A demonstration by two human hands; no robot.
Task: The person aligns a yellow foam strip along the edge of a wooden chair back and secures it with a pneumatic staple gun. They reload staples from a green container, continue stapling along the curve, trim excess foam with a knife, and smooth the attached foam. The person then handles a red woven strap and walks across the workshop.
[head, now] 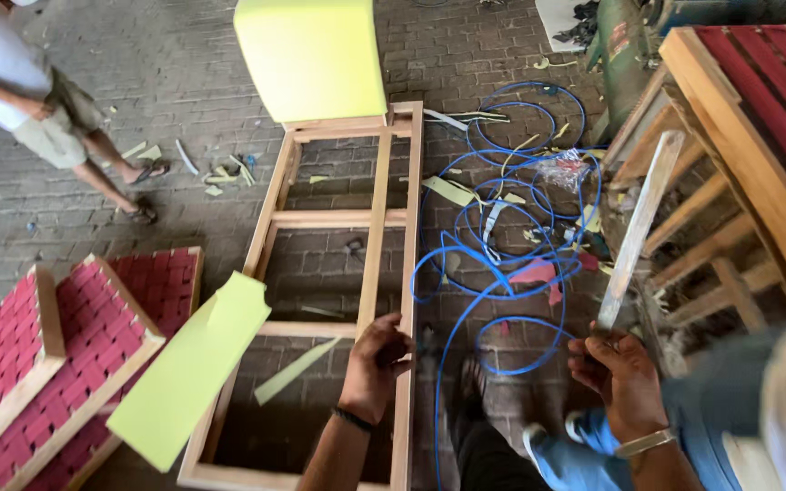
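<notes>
Right hand (623,375): closed around the lower end of a long flat blade (637,229), which is held slanting up and away; a metal bangle is worn at the wrist.
Left hand (377,356): fingers curled over the right rail of the wooden frame (408,227), gripped near its lower part; a dark band is seen at the wrist.
Frame: laid flat on the brick floor (175,64), open, with cross rails and one inner upright.
Foam: one yellow-green block (311,56) is set at the far end of the frame; a thinner sheet (191,368) is laid over the near left corner.
Hose (502,264): blue, coiled in loose loops just right of the frame, one strand run down between frame and right hand.
Webbed panels (56,345): red, wood-edged, at lower left; another (766,100) at upper right.
Scraps: foam offcuts scattered on the floor.
Other person (38,100): seen at upper left, well apart from the frame.
</notes>
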